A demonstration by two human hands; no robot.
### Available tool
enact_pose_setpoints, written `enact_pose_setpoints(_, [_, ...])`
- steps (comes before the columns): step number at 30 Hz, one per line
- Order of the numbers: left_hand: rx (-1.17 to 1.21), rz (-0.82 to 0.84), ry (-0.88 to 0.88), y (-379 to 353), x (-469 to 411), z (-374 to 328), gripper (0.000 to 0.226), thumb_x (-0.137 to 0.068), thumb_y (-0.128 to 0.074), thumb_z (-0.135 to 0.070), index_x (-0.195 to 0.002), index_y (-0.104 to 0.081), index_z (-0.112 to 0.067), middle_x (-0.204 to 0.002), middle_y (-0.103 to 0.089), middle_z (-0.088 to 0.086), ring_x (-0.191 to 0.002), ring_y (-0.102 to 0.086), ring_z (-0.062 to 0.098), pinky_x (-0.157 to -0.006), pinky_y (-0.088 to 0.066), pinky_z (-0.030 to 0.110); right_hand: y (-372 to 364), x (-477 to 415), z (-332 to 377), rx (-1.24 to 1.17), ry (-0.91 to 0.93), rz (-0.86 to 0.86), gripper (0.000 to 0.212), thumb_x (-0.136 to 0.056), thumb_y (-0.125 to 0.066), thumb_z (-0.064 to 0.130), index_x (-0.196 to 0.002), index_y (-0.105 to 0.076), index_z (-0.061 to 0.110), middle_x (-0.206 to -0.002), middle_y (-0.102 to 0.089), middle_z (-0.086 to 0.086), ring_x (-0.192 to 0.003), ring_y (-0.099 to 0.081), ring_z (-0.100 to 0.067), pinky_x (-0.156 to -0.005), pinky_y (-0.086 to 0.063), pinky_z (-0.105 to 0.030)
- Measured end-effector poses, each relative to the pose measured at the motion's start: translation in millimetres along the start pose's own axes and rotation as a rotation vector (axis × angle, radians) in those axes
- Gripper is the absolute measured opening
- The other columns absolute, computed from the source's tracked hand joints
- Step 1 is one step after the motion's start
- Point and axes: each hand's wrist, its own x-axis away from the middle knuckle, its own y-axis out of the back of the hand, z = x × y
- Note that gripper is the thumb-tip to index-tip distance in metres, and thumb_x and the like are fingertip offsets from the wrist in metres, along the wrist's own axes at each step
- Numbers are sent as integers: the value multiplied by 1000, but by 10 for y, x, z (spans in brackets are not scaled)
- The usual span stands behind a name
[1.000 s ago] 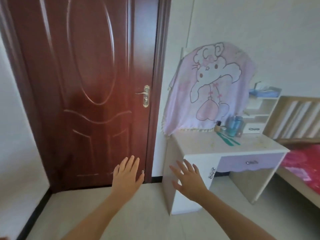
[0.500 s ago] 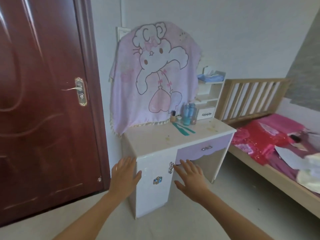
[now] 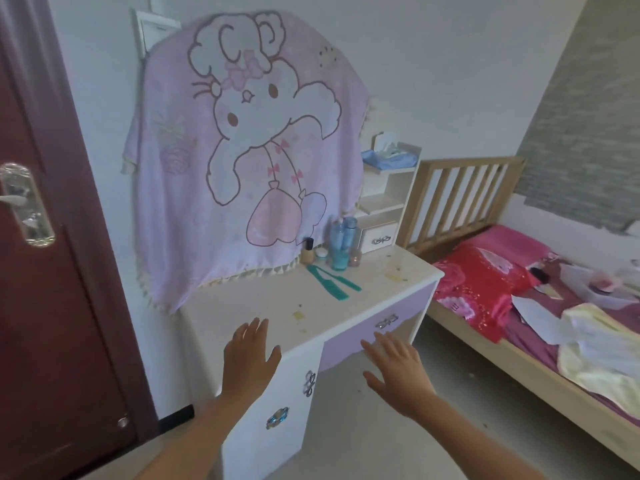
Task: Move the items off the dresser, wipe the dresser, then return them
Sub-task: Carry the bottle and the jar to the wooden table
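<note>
The white and lilac dresser (image 3: 263, 306) stands against the wall, its top speckled with crumbs. At the back of the top stand blue bottles (image 3: 341, 242), a small beige bottle with a black cap (image 3: 307, 251), a small white jar (image 3: 321, 252) and a small pink jar (image 3: 355, 259). Two teal combs (image 3: 332, 283) lie in front of them. My left hand (image 3: 250, 358) hovers open over the dresser's front left edge. My right hand (image 3: 398, 370) hovers open in front of the lilac drawer. Both hold nothing.
A pink cartoon cloth (image 3: 242, 168) drapes over the mirror behind the dresser. A small shelf unit (image 3: 388, 202) with a tissue box (image 3: 389, 155) stands at its right. A wooden bed (image 3: 519, 341) with red bedding lies to the right. A dark red door (image 3: 41, 271) is on the left.
The view has swung right from the door and closer to the dresser. Both hands stayed open and now reach the dresser's front edge.
</note>
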Motion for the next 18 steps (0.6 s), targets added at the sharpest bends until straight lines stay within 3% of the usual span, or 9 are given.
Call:
enact_pose_setpoints(1, [4, 5, -14, -68, -85, -40, 50, -93, -46, -31, -137, -41, -9, -144, -42, 10, -134, -37, 31, -104, -36, 44, -45, -62, -56, -3, -7, 3, 53, -71, -32, 54, -107, -64, 32, -102, -71, 3, -91, -69, -18, -70, -57, -35])
enact_pose_setpoints(3, [-43, 65, -88, -267, -267, -92, 47, -83, -44, -33, -117, -61, -5, -117, -65, 14, -106, -62, 36, -78, -53, 46, -144, -201, -214, -31, -32, -24, 52, -71, -31, 53, -112, -55, 30, -103, -69, 1, -92, -69, -20, -71, -56, -37])
enact_pose_setpoints(5, [-90, 127, -116, -445, -435, -147, 52, -73, -38, -38, -98, -69, -6, -95, -73, 10, -81, -71, 31, -57, -56, 40, -86, -337, -348, -81, -70, -49, 55, -76, -33, 49, -123, -50, 24, -118, -63, -7, -108, -62, -27, -85, -51, -47])
enact_pose_setpoints(7, [-109, 155, -131, -595, -594, -254, 52, -71, -36, -39, -96, -69, -8, -92, -73, 8, -77, -71, 28, -53, -56, 37, -55, -513, -492, -126, -57, -64, 56, -89, -37, 43, -141, -33, 23, -147, -35, -7, -137, -31, -27, -110, -27, -48])
enact_pose_setpoints(10, [-153, 136, -190, -746, -908, -400, 44, -69, -49, -38, -96, -68, -8, -91, -73, 7, -77, -71, 28, -52, -56, 36, -91, -807, -750, -133, -27, -50, 60, -95, -38, 41, -147, -13, 28, -156, -7, 0, -144, -4, -21, -117, -8, -41])
enact_pose_setpoints(13, [-157, 66, -204, -911, -1316, -517, 49, -57, -82, -27, -99, -69, -5, -93, -73, 11, -81, -70, 31, -56, -57, 40, -114, -1184, -1009, -152, -21, -49, 60, -96, -36, 43, -147, -9, 29, -157, -2, 0, -145, -1, -21, -118, -7, -42])
enact_pose_setpoints(18, [-171, 57, -114, -1198, -1922, -720, 61, -43, -92, -22, -97, -70, -3, -93, -72, 13, -80, -71, 32, -56, -57, 41, -149, -1823, -1523, -97, 106, -44, 53, -97, -34, 41, -146, -20, 25, -157, -9, -2, -144, -7, -23, -117, -11, -42])
